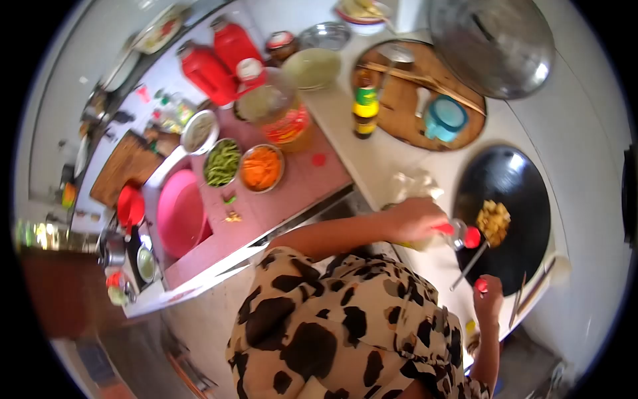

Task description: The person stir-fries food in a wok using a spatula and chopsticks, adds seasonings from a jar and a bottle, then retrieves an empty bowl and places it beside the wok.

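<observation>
My left hand (417, 218) is closed around a small clear jar (458, 235) with red parts at both ends, held sideways by the wok's near edge. The black wok (515, 266) holds a heap of yellowish-brown chopped pieces (494, 219). A metal utensil (468, 267) rests in the wok, its head hidden under the food and its handle over the rim. Close to the wok's lower edge, my right hand (489, 304) grips a small red cap (481, 285). A crumpled clear plastic bag (415, 186) lies beyond my left hand.
A round wooden board (399, 120) bears a teal mug (446, 120) and utensils; a dark sauce bottle (365, 110) stands at its edge. A large metal lid (495, 46) leans behind. Leftward are bowls of carrot (260, 168) and green strips (222, 163), and a pink basin (181, 213).
</observation>
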Action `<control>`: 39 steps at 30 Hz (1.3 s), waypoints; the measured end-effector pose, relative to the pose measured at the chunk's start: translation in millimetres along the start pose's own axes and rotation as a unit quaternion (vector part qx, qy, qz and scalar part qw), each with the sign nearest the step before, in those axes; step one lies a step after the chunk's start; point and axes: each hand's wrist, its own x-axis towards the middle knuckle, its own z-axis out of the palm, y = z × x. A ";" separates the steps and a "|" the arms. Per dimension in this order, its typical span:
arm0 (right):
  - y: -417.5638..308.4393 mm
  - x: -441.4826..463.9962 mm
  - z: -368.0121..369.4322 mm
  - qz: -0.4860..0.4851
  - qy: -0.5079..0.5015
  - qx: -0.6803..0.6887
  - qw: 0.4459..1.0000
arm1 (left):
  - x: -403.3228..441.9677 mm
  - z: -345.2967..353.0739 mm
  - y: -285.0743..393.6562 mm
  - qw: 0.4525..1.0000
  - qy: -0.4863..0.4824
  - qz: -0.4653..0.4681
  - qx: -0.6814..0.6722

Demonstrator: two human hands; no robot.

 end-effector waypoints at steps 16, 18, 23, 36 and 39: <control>34.9 -30.8 54.2 0.054 -0.088 -0.105 0.989 | 40.5 -13.5 -18.6 0.982 0.073 -0.137 -0.106; 40.0 -22.3 73.1 0.007 -0.067 -0.080 0.994 | 50.7 -13.4 -22.4 0.985 0.050 -0.130 -0.107; 35.9 19.8 59.1 -0.016 0.019 -0.171 0.985 | 75.6 -2.4 -25.2 0.995 0.013 -0.090 -0.035; 125.4 19.2 -2.7 0.249 0.194 0.347 0.883 | 95.8 22.4 -51.7 0.996 -0.037 -0.058 0.050; 125.4 6.0 -11.7 0.331 0.276 0.496 0.754 | 111.2 33.3 -48.6 0.991 -0.099 -0.087 0.033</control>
